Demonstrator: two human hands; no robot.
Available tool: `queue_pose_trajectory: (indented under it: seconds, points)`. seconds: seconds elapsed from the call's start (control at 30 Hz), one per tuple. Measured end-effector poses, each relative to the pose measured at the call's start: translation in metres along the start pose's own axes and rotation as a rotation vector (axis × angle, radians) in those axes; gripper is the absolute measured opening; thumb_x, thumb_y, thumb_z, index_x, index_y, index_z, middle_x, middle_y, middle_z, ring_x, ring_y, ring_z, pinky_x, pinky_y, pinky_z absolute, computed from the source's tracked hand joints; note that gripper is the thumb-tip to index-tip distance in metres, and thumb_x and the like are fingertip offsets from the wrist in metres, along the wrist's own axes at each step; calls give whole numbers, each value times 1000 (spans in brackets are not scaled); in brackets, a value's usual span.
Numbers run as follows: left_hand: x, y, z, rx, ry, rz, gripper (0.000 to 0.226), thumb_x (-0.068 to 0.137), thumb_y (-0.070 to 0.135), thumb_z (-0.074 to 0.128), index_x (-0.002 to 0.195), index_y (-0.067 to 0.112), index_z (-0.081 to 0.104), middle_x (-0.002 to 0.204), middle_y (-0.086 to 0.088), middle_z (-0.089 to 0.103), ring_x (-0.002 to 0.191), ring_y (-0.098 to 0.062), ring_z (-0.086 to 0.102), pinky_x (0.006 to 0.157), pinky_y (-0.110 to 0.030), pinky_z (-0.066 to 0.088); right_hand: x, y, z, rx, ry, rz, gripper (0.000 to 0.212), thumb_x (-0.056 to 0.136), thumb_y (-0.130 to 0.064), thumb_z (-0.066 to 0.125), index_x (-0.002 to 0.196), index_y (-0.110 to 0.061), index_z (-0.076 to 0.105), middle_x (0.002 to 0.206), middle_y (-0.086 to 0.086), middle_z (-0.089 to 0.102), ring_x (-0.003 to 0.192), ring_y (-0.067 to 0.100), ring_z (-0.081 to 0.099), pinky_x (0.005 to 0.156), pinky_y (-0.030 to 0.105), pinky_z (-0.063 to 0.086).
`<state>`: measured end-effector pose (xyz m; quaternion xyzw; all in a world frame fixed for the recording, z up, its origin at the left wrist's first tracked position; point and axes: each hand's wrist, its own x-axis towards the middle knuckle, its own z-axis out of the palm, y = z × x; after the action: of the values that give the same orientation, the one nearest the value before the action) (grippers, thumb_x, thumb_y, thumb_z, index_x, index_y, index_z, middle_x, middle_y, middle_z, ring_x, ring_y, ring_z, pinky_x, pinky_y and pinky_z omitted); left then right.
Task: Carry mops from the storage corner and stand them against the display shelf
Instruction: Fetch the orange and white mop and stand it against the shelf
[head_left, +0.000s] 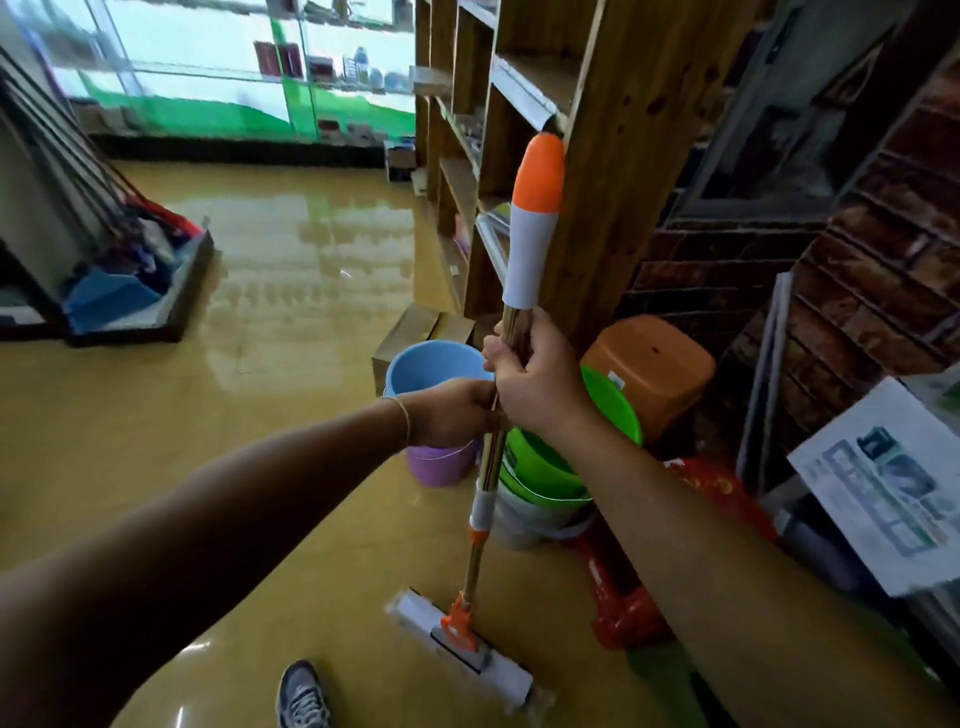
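Mop, one item: upright, head on the floor beside the wooden display shelf. My right hand gripped the shaft below the white sleeve; my left hand gripped lower. Stacked buckets stood just behind (risk: on glossy floor the head might slide, toppling them).

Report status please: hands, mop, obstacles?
Both hands, left hand and right hand, grip mop pole. Mop upright, head on floor beside shelf. Buckets crowd shelf base.
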<state>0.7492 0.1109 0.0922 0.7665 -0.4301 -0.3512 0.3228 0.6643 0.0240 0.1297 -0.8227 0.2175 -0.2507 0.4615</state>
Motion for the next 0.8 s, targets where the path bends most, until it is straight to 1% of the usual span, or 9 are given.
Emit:
queue_pose_trajectory:
  seconds: [0.07, 0.2, 0.3, 0.37, 0.47, 0.53, 0.6, 0.73, 0.8]
  points:
    - [-8, -21, -28, -18, 41, 11, 13, 96, 5, 54, 104, 5, 63, 92, -1, 62, 87, -12, 54, 92, -38, 50, 13, -13, 27, 12, -35, -15, 12, 87, -26, 63, 83, -30, 52, 84, 3, 67, 83, 23, 70, 82, 49, 58]
    - [-26, -61, -83, -116, 52, -58, 17, 95, 1, 52, 87, 14, 60, 75, 2, 54, 60, -3, 46, 65, -26, 41, 38, -44, 90, 33, -103, -54, 8, 90, -23, 63, 92, -18, 57, 85, 10, 69, 83, 24, 69, 79, 44, 58]
    - [-36, -96, -127, -190, 62, -89, 22, 90, 4, 49, 76, 19, 56, 66, 3, 45, 57, -11, 32, 56, -31, 29, 59, -68, 139, 6, -168, -66, 7, 96, -15, 60, 99, -13, 55, 90, 10, 67, 82, 19, 63, 69, 22, 48]
    - [-44, -114, -159, -202, 64, -96, 25, 93, -4, 45, 77, 14, 54, 64, 3, 42, 52, -6, 37, 53, -22, 32, 73, -86, 172, -26, -193, -63, 8, 96, -14, 60, 101, -14, 54, 89, 5, 65, 78, 11, 59, 63, 9, 42]
    - [-60, -141, -204, -199, 113, -85, 17, 94, -12, 40, 97, -7, 57, 66, 3, 45, 48, 2, 48, 55, -9, 40, 95, -114, 223, -6, -236, -70, 12, 94, -12, 59, 94, -20, 50, 85, 4, 61, 79, 20, 61, 75, 32, 52]
    - [-71, -162, -235, -208, 142, -57, 18, 94, -6, 45, 107, -2, 56, 81, -10, 56, 78, -13, 56, 81, -30, 53, 107, -136, 254, -8, -264, -84, 15, 93, -12, 59, 92, -23, 48, 87, 7, 62, 82, 24, 63, 76, 37, 52]
    - [-84, -179, -265, -188, 196, -39, 16, 93, 0, 47, 107, 5, 55, 109, -27, 60, 98, -27, 50, 101, -59, 44, 119, -157, 280, -2, -282, -123, 15, 94, -13, 59, 93, -23, 47, 91, 8, 62, 84, 24, 63, 75, 35, 51]
    - [-107, -199, -322, -112, 337, -88, 38, 88, 24, 57, 115, -2, 59, 114, -28, 62, 99, -30, 58, 97, -59, 48, 145, -202, 325, 14, -346, -217, 13, 96, -13, 58, 101, -21, 48, 97, 8, 61, 88, 23, 62, 71, 30, 47]
    - [-119, -206, -347, -99, 371, -93, 15, 95, 19, 55, 101, 7, 62, 96, -14, 64, 84, -20, 56, 84, -44, 54, 158, -223, 347, 33, -370, -263, 14, 96, -13, 58, 101, -22, 48, 96, 6, 60, 89, 23, 62, 72, 29, 45]
